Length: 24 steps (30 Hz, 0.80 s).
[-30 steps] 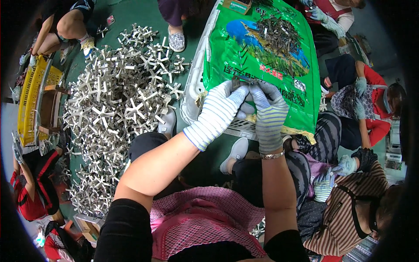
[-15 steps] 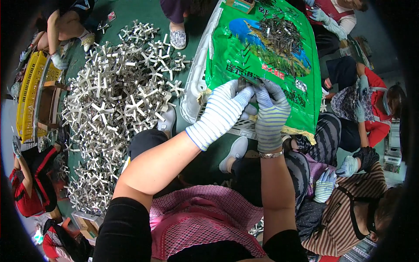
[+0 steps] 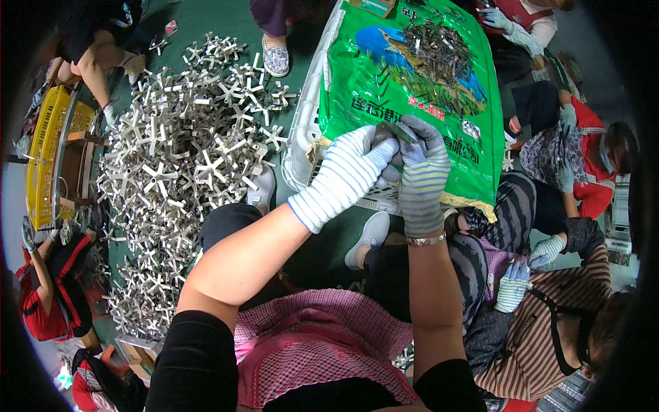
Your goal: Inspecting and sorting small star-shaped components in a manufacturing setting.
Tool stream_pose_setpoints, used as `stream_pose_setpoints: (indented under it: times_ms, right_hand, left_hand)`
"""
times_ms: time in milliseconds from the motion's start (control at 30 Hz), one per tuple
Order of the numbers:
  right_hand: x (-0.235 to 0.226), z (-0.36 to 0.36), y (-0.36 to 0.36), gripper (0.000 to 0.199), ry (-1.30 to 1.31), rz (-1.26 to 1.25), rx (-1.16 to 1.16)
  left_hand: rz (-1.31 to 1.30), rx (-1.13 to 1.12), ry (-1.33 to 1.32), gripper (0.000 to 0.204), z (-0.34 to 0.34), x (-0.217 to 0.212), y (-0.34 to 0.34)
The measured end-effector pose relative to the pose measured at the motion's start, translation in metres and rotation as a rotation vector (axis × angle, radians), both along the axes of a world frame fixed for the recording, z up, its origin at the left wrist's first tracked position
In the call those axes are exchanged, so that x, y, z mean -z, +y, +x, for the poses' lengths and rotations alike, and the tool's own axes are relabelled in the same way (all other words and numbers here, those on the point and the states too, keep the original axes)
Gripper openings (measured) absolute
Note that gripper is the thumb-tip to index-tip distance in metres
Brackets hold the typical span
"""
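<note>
Piece [image 3: 399, 132] — dark, slim, part-hidden — held by left hand [image 3: 343, 175], right hand [image 3: 422, 178]

Above the wristband [image 3: 426, 240], our gloved right hand [image 3: 422, 175] bends its fingers [image 3: 434, 137] inward in a pinch; left of it, our gloved left hand [image 3: 347, 175] pinches too. Our right forearm [image 3: 436, 295] runs below the band, our left forearm [image 3: 250, 257] slanting up from its lower left, elbow bent.

So we've got a dark green floor [image 3: 213, 19] down below the hands [image 3: 348, 172], stretching well out to the left of them. Farther out that way there's a brown, wooden-looking stand [image 3: 82, 137]. Far right of them is a grey-blue surface [image 3: 594, 69]; wall or floor, we honestly can't tell. Lighting's decently bright.
</note>
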State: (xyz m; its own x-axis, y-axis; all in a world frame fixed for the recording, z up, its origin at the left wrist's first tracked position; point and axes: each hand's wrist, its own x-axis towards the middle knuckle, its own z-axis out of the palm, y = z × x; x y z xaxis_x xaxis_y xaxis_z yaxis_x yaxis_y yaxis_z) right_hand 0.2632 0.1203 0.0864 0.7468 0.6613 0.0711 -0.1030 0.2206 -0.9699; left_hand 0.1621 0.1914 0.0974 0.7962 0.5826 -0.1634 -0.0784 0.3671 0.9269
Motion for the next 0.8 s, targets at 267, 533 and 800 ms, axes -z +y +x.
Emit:
stream_pose_setpoints:
  times_ms: [267, 533, 800]
  right_hand:
    - [-0.005, 0.080, -0.042, 0.018, -0.452, -0.117, 0.191]
    - [-0.009, 0.152, -0.108, 0.016, -1.465, -0.964, 0.027]
    - [-0.013, 0.152, -0.104, 0.026, -1.583, -1.213, -0.139]
  left_hand:
    - [-0.230, 0.011, -0.042, 0.027, 0.005, 0.011, 0.008]
    - [-0.161, -0.015, -0.026, 0.026, 0.004, 0.008, 0.009]
    - [-0.211, 0.029, 0.046, 0.029, -0.002, -0.001, 0.014]
